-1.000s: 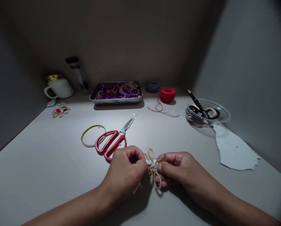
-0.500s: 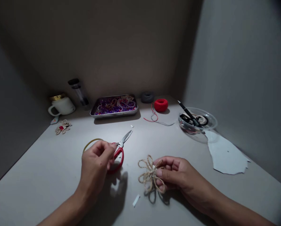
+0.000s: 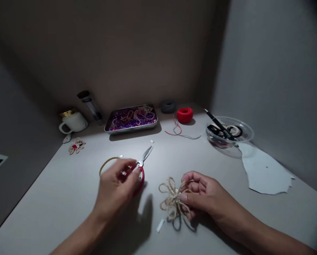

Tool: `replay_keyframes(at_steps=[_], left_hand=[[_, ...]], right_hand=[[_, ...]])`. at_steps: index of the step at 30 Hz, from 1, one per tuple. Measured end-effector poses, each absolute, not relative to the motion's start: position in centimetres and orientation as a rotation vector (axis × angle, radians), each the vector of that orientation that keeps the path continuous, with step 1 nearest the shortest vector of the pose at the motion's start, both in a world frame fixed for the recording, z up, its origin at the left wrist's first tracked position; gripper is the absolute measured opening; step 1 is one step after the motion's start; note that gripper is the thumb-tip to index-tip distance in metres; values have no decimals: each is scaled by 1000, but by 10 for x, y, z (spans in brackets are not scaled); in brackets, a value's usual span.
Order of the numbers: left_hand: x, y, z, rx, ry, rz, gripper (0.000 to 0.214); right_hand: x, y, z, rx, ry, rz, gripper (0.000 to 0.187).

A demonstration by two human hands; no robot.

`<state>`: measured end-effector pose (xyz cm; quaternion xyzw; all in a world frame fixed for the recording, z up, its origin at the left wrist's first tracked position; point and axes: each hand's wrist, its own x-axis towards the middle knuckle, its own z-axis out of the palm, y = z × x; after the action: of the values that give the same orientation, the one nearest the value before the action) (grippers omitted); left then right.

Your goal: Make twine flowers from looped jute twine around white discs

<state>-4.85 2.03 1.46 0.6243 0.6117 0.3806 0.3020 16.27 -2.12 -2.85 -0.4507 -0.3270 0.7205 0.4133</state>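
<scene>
The right hand (image 3: 205, 193) was closed in a pinch — thumb and fingers gripping a string flower (image 3: 171, 202) by its three o'clock side, just above the desk (image 3: 54, 198). Counting from that flower, the left hand (image 3: 118, 182) was near ten o'clock, its fingers curled over the red handles of the scissors (image 3: 140, 163); whether it gripped them or only hovered there, I could not tell. The blades pointed to one o'clock. A yellowish ring (image 3: 105, 162) lay partly behind the left hand.

A paper strip (image 3: 160, 225) lay near at seven o'clock. Farther off, a flower with a red centre (image 3: 74, 146) and a mug (image 3: 77, 122) were at ten, a metal tray (image 3: 133, 129) of beads at eleven, a red thread ball (image 3: 184, 115) at twelve, a clear bowl (image 3: 251, 134) with a pen (image 3: 214, 122) between one and two — and a white sheet (image 3: 266, 173) between two and three.
</scene>
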Motion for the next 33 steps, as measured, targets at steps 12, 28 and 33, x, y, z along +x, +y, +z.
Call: replay_keyframes(at_steps=[12, 28, 33], left_hand=[[-14, -13, -5, 821, 1127, 457, 20], [-4, -19, -1, 932, 1198, 496, 16], [-7, -19, -7, 965, 1205, 492, 14]], right_hand=[[159, -29, -16, -1068, -990, 1914, 32], [158, -27, -16, -1161, -1054, 1839, 33], [159, -26, -16, -1112, -965, 1885, 34]])
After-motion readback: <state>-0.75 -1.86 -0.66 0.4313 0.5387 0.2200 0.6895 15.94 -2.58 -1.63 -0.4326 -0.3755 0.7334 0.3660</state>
